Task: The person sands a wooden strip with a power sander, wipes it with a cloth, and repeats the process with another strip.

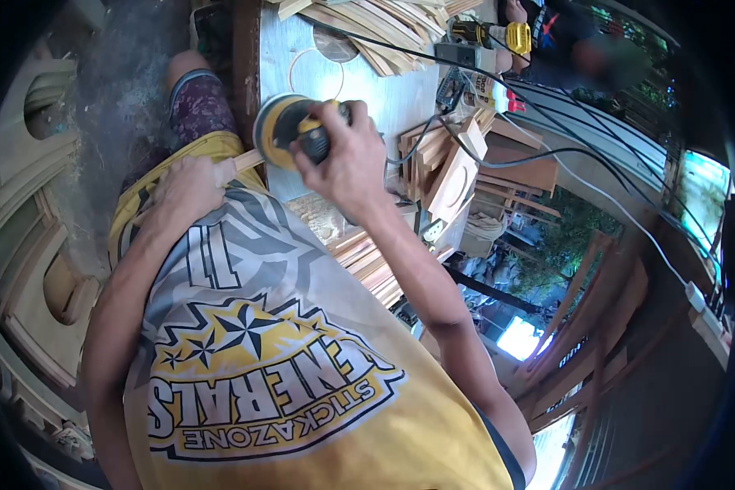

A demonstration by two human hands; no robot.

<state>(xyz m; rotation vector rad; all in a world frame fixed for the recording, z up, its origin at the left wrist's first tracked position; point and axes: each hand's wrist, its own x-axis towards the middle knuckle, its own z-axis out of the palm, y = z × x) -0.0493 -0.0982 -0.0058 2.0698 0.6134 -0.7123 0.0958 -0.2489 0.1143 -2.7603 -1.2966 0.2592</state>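
My right hand point(347, 159) is wrapped round the body of a yellow and black orbital sander point(279, 129). The sander is tilted on its side at the near edge of the workbench, its round pad facing left. A narrow wooden strip point(247, 160) sticks out from the fingers of my left hand point(189, 186), which is closed on it close to my lap. The strip's far end reaches the lower edge of the sander's pad. From the sander a black cord point(414, 149) runs off to the right.
Thin wooden slats point(384, 33) lie piled at the bench's far end. Stacked wooden pieces point(445, 167), glue bottles point(492, 91) and a yellow-black power tool point(494, 34) stand to the right. Cables cross there. Curved wooden panels point(37, 278) lean at left. Another person point(559, 37) is at the top right.
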